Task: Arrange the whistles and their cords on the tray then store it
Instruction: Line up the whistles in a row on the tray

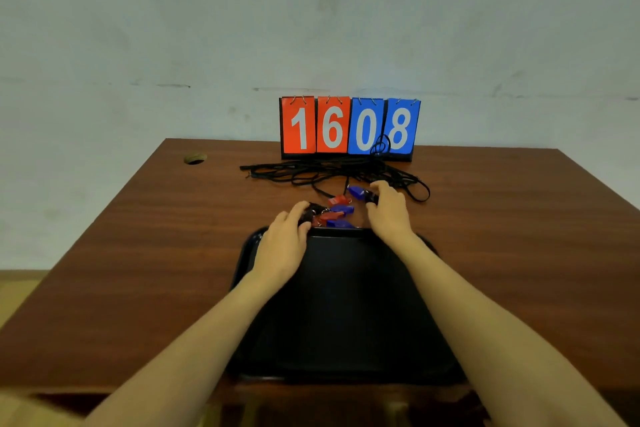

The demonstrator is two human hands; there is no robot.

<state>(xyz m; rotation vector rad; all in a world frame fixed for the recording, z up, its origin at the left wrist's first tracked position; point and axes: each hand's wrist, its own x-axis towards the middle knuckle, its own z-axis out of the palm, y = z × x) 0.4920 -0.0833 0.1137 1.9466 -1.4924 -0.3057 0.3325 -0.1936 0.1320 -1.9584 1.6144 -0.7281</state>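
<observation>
A black tray (346, 305) is laid on a brown wooden table (138, 253), its long axis running away from the person. Just beyond the tray's far rim a cluster of whistles (337, 211) is gathered: red and blue ones are laid roughly crosswise to the tray's long axis. The nearest blue one is touching the far rim.

The left hand (287, 239) is reached over the tray's far-left corner, and its fingers are curled round a black whistle (313, 210) at the left of the cluster. The right hand (389, 215) is stretched past the tray's far-right rim, and a dark whistle (372, 198) is pinched between thumb and curled fingers. A blue whistle (356, 191) is lying just beside those fingertips, slanted and pointing away to the left.

Farther beyond the tray, black cords (311, 170) are spread in a tangle, mostly crosswise. Behind them a flip scoreboard (349, 126) is stood upright; "16" is read on red cards and "08" on blue.
</observation>
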